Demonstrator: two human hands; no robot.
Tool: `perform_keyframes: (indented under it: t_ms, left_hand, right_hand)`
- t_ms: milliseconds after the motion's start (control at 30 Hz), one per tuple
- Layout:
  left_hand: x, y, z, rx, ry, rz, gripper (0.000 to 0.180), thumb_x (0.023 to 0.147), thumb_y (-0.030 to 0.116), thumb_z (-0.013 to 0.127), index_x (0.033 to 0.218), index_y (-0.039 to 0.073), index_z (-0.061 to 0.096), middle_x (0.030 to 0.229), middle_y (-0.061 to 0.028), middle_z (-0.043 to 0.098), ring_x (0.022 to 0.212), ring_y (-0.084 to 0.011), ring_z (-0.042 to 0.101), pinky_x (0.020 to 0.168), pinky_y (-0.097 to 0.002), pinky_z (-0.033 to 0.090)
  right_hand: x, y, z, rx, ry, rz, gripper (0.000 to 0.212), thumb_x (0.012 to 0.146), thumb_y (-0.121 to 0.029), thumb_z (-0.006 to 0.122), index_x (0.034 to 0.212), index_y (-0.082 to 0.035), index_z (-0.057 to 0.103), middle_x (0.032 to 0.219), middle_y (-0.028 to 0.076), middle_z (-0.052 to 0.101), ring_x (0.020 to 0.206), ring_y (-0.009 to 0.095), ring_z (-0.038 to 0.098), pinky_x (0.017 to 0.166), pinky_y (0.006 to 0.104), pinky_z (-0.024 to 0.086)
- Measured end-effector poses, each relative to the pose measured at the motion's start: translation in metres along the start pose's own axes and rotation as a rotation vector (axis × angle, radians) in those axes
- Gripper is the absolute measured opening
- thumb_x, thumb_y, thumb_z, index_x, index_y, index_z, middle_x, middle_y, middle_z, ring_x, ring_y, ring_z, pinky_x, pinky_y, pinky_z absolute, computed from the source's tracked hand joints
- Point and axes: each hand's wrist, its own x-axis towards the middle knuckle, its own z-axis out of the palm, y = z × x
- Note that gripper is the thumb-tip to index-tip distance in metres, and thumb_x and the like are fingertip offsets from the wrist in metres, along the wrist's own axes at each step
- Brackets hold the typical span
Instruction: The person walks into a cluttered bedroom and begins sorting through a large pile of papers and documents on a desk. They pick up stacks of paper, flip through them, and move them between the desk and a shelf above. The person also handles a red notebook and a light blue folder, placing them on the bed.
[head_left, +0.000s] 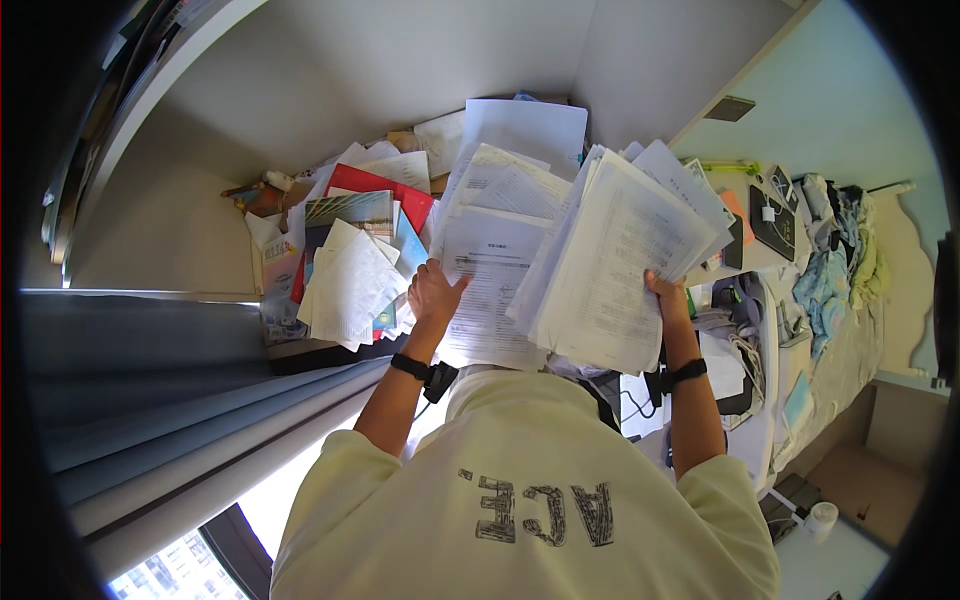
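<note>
My left hand is closed on the left edge of a stack of printed sheets, thumb on top and fingers partly hidden beneath. A thick, loosely fanned bundle of papers is in my right hand, which grips its lower right edge with the thumb on top. The bundle overlaps the right side of the left stack. Behind both, a large blank white sheet sticks up. Just left of my left hand lie loose pale papers on a heap.
Red folders and booklets fill the heap at left, against the cabinet wall. Grey-blue curtains hang at lower left. On the right are a cluttered white desk, dark devices and a bed with rumpled clothes.
</note>
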Motion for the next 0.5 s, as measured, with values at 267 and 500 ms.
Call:
perform_keyframes:
  t_ms: [267, 500]
  left_hand:
    - [0.013, -0.006, -0.027, -0.142, -0.178, 0.036, 0.039, 0.077, 0.038, 0.074, 0.083, 0.001, 0.063, 0.083, -0.0212, 0.068, 0.08, -0.0361, 0.067, 0.072, -0.0453, 0.053]
    - [0.03, 0.005, -0.062, 0.209, -0.058, 0.222, 0.026, 0.083, 0.027, 0.069, 0.083, 0.002, 0.063, 0.076, -0.0199, 0.065, 0.073, -0.0376, 0.065, 0.065, -0.0442, 0.05]
  right_hand:
    - [-0.01, 0.073, -0.009, 0.222, -0.112, 0.294, 0.05, 0.082, -0.014, 0.071, 0.125, 0.003, 0.051, 0.108, 0.013, 0.064, 0.092, 0.026, 0.064, 0.083, 0.0359, 0.052]
    - [0.0, 0.078, 0.039, -0.036, -0.082, 0.295, 0.039, 0.08, -0.006, 0.068, 0.116, 0.006, 0.057, 0.106, 0.014, 0.065, 0.092, 0.024, 0.063, 0.084, 0.0355, 0.051]
